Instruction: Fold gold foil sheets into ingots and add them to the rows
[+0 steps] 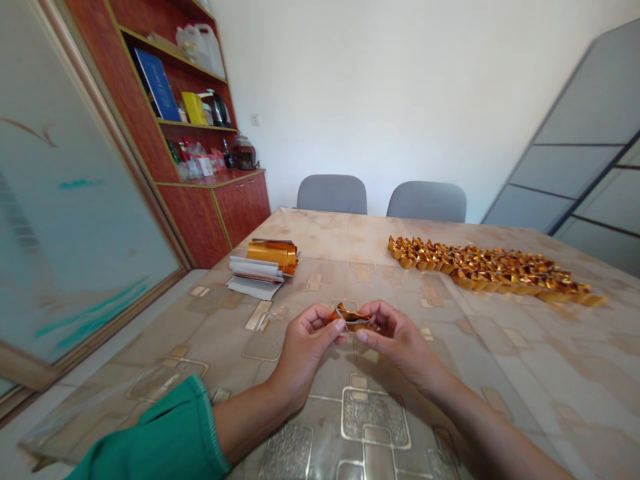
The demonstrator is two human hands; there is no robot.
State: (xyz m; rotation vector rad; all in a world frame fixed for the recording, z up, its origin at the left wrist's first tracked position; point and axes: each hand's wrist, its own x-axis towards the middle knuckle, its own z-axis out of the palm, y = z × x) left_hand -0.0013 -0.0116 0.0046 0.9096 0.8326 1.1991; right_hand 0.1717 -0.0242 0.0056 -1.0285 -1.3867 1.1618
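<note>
A small folded piece of gold foil paper [353, 316], with a pale inner side, is held up over the near middle of the table. Its left end is pinched between the thumb and fingers of my left hand [315, 337]. At the other end, my right hand [387, 331] grips it, thumb below and fingers curled. Beyond my left hand lies a stack of gold and white paper sheets [273, 257]. Off to the right, many folded gold foil pieces [480, 263] stand close together in rows.
A patterned cover lies over the table [320, 407]. Two grey chairs [332, 193] stand at the far edge against the wall. A reddish wooden cabinet [215, 210] with shelves of household items is at the left, near a frosted glass door [75, 200].
</note>
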